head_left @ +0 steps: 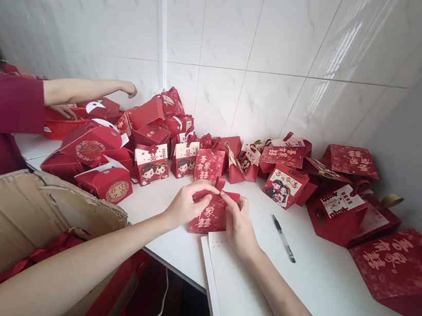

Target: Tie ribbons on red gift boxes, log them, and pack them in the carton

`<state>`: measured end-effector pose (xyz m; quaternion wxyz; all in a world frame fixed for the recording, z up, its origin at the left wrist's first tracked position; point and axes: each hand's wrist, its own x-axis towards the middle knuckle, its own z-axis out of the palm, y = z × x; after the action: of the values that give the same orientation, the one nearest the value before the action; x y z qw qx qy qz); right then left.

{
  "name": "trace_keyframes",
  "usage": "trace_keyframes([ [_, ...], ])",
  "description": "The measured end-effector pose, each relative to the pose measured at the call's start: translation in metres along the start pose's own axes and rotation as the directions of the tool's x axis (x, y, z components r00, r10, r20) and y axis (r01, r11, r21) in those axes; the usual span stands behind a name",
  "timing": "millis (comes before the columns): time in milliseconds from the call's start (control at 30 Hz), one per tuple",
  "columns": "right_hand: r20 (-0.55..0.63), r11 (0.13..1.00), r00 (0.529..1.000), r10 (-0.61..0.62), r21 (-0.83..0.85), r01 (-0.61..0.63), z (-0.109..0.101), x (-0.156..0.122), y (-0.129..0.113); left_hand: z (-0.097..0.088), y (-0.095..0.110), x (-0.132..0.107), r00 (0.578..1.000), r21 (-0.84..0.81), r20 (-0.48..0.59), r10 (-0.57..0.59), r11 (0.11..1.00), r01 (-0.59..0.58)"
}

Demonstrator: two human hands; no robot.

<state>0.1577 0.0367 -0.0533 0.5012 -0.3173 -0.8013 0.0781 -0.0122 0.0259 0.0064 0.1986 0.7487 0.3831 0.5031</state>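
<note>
Two hands at work on one small red gift box (213,213), set on the white counter (327,282) just past the near edge. Left hand (185,204) curled over the box's left top corner, fingertips pinching the folded flap. Right hand (239,224) closed on the right top corner, thumb and forefinger pinching the same flap from the other side. Box upright, gold characters on its front, a small red ribbon loop above the flap between the two thumbs.

Right wrist resting on a white sheet of paper (239,296) that overhung the counter edge. Black pen (283,238) lying just right of the right hand, apart from it, angled toward the wall.

Behind the box, along the tiled wall (272,47), a crowded row of red gift boxes (210,163), some printed with a cartoon couple, some tipped over in a heap at the left. Larger red paper bags (402,268) lying flat at the far right.

At lower left, an open cardboard carton (4,219) with red ribbon inside, close under the left forearm.

At far left, another person's arm in a dark red sleeve (6,102), reaching across the heap toward the wall; that hand (129,88) loosely curled, holding nothing visible.
</note>
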Motion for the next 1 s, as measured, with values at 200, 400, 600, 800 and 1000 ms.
trace_keyframes([
  [200, -0.010, 0.997, 0.999, 0.035, 0.063, -0.034, 0.001, 0.000, 0.001, 0.003, -0.002, 0.001, 0.998, 0.047, -0.031, -0.061, 0.997, 0.062],
  [400, -0.024, 0.988, 0.995, 0.101, 0.123, -0.097, 0.002, 0.002, -0.002, 0.003, -0.001, 0.003, 0.994, 0.044, -0.032, -0.106, 0.993, 0.107],
  [600, -0.039, 0.989, 0.996, 0.085, 0.126, -0.079, 0.006, -0.003, 0.005, 0.002, -0.002, 0.005, 0.985, -0.004, -0.021, -0.170, 0.986, 0.170],
  [800, -0.024, 0.887, 0.964, 0.265, 0.398, -0.234, 0.013, -0.009, 0.014, 0.001, -0.005, 0.008, 0.982, -0.019, -0.012, -0.189, 0.982, 0.188],
  [1000, 0.019, 0.843, 0.944, 0.330, 0.444, -0.304, 0.013, -0.007, 0.013, 0.002, -0.006, 0.007, 0.973, -0.062, -0.025, -0.231, 0.971, 0.229],
])
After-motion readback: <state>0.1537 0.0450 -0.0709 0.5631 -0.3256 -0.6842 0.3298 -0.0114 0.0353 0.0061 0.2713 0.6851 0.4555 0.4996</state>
